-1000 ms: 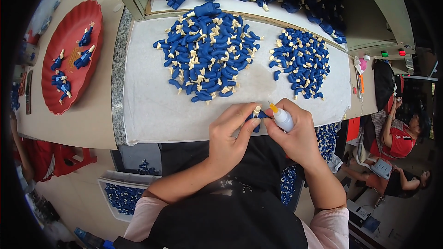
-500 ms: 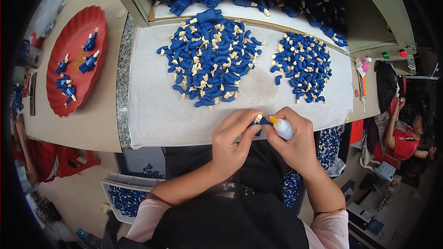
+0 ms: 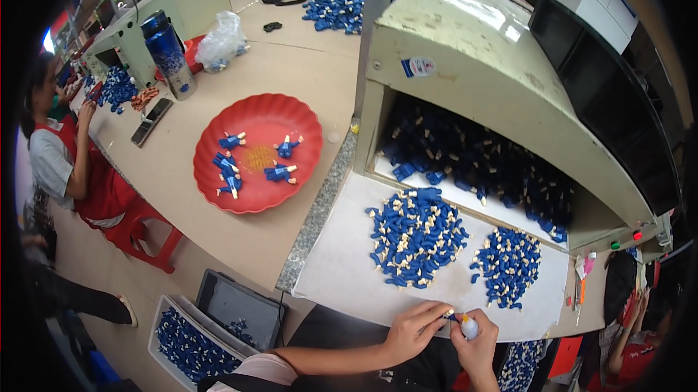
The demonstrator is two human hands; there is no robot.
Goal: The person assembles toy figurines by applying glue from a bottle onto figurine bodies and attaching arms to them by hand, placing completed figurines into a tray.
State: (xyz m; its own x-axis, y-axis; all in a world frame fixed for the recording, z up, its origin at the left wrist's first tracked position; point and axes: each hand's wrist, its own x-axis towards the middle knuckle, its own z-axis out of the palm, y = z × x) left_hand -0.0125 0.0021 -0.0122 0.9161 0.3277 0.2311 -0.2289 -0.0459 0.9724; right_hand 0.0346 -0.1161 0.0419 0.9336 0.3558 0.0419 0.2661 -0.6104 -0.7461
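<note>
Low in the head view, my left hand (image 3: 416, 332) pinches a small blue figure piece (image 3: 456, 316) with a cream end, partly hidden by the fingers. Close against it, my right hand (image 3: 476, 348) grips a small white glue bottle (image 3: 470, 329) with a yellowish nozzle, tip near the piece. Beyond both hands, on a white sheet (image 3: 342, 261), lie a large pile of blue arm parts with cream hands (image 3: 416, 239) and a smaller pile of short blue parts with cream ends (image 3: 507, 267).
A red scalloped plate (image 3: 305, 174) on the left holds several blue figures. Behind the piles stands a pale metal cabinet (image 3: 465, 79), more blue parts inside. Bins of parts (image 3: 190, 345) sit below on the left. Another person (image 3: 65, 152) sits at the far left.
The view has swung left and up, so the plate, cabinet top and seated person show more fully. Both hands appear lower right, still holding the blue piece and the bottle.
</note>
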